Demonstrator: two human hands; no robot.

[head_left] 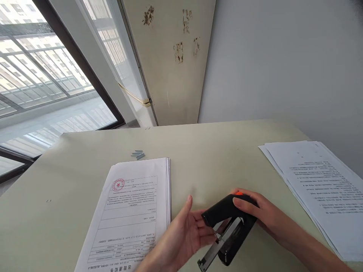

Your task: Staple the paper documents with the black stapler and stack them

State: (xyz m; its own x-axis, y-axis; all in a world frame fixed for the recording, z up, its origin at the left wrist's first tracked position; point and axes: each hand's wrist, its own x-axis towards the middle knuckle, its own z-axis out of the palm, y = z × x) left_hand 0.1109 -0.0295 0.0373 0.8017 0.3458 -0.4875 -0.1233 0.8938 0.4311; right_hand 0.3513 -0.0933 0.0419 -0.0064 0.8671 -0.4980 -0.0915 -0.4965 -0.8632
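Observation:
My right hand (261, 209) is wrapped around the rear of a black stapler (238, 223) with an orange spot on top. The stapler's jaws are spread apart, and its metal staple tray (219, 243) sticks out toward the lower left. Beside it is my left hand (193, 230), palm turned toward the stapler and thumb raised. Its fingers are stretched out and pass partly behind the stapler, so I cannot tell whether their tips touch it. Several strips of staples (138, 154) lie on the table past the left paper stack.
A stack of printed sheets (127, 204) with a red round stamp lies on the left of the pale table (210, 151). More printed sheets (320, 189) lie on the right. Behind the table are a grey wall (283, 60), a stained panel (170, 83) and a window (42, 68).

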